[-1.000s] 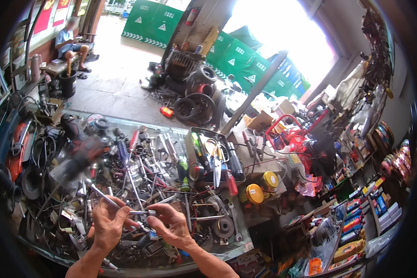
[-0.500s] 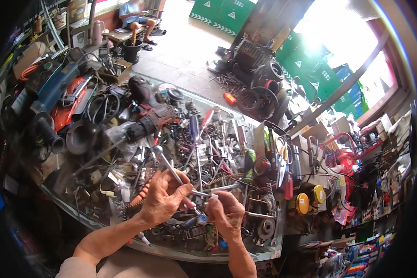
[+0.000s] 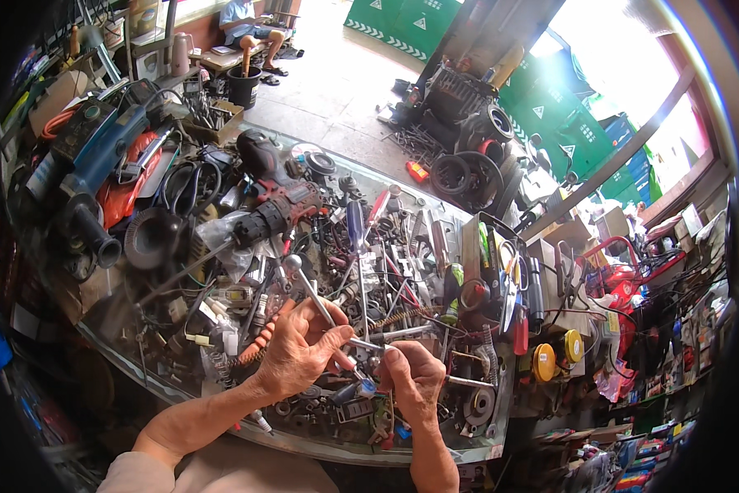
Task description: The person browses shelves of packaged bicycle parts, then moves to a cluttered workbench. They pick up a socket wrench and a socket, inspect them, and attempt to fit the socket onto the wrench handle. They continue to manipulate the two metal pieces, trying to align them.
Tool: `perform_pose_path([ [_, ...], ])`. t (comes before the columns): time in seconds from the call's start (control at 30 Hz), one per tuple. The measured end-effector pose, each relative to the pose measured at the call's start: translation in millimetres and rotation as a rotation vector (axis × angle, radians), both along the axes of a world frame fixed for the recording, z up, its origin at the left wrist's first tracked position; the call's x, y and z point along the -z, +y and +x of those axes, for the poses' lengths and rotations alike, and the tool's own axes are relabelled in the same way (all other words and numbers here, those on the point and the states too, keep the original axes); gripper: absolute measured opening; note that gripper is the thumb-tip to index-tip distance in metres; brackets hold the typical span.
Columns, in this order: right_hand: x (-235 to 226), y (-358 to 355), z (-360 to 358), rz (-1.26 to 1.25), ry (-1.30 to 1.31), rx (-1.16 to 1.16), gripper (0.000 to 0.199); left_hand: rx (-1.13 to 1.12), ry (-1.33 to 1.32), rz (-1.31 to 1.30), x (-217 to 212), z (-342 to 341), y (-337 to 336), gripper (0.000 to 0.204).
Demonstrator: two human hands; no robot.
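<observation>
Low in the frame's centre, both hands meet over the cluttered glass counter point(image 3: 468, 448). The left hand point(image 3: 297, 355) curls around a long chrome ratchet handle point(image 3: 310, 289) whose axis climbs toward the upper left. The right hand point(image 3: 414, 378) pinches its near end, fingers pressed together, about equally close.
</observation>
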State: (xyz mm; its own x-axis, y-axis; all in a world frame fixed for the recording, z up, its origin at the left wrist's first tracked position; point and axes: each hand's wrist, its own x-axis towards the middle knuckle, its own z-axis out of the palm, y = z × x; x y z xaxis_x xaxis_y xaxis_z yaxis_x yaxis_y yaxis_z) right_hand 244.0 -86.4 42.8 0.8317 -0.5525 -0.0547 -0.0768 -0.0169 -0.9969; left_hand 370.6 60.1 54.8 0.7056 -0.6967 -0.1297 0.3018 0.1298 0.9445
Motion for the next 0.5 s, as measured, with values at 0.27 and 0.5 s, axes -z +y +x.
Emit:
perform_pose_path([
  [0.27, -5.9, 8.3, 5.1, -0.038, -0.083, 0.035, 0.019, 0.013, 0.016, 0.009, 1.8, 2.5, 2.6, 0.02],
  [0.5, -9.1, 1.9, 0.8, -0.128, -0.037, 0.008, 0.018, -0.068, 0.018, -0.01, -2.6, -2.5, -6.8, 0.008],
])
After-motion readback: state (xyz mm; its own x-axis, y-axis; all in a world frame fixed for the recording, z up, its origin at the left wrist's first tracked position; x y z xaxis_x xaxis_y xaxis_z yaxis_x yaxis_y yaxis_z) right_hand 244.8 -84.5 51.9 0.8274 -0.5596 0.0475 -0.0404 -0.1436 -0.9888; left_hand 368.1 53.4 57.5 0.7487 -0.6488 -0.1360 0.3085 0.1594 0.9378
